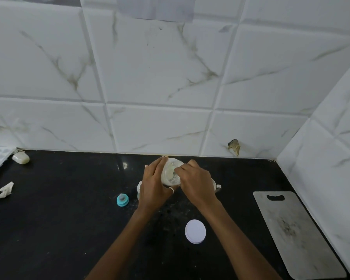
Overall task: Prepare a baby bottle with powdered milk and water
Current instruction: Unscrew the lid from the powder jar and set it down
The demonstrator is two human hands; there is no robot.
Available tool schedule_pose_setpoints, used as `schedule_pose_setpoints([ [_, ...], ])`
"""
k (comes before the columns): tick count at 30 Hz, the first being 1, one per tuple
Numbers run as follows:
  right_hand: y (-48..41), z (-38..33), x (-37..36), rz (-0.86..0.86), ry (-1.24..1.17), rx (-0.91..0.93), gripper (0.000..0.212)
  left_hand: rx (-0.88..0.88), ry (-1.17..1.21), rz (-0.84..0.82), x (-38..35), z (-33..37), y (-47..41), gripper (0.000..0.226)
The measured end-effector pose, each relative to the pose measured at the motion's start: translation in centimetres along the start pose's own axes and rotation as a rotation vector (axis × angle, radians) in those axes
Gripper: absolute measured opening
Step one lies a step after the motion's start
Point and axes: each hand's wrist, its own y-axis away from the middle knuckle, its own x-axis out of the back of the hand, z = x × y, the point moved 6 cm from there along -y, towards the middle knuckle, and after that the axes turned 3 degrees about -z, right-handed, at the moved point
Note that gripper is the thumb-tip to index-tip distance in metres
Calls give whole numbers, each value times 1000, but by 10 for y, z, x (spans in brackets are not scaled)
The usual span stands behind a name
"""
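Behind round white lid (pixel 195 231), left hand (pixel 154 186) grips translucent cylindrical jar (pixel 170 173).

Black stone counter (pixel 49 219) beneath white marble-veined wall tiles (pixel 160 77), corner at right.

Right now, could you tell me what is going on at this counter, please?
A person is working at the black counter. Their left hand grips a clear jar with pale powder inside, tipped toward them, while the right hand reaches its fingertips to the jar's open mouth; whether it holds a scoop is unclear. A white lid lies nearer the person, and a teal teat ring lies to the left.
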Motion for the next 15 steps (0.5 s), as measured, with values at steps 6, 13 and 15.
schedule_pose_setpoints([
  [6,-3,-1,-8,-73,13,-79,20,-34,-7,-7,0,4,0,98],
  [13,-2,1,-18,-99,-29,-148,18,-33,11,-15,-1,0,1,98],
  [15,-2,0,-18,-83,-62,-154,16,-27,16,-13,-1,-2,1,98],
])
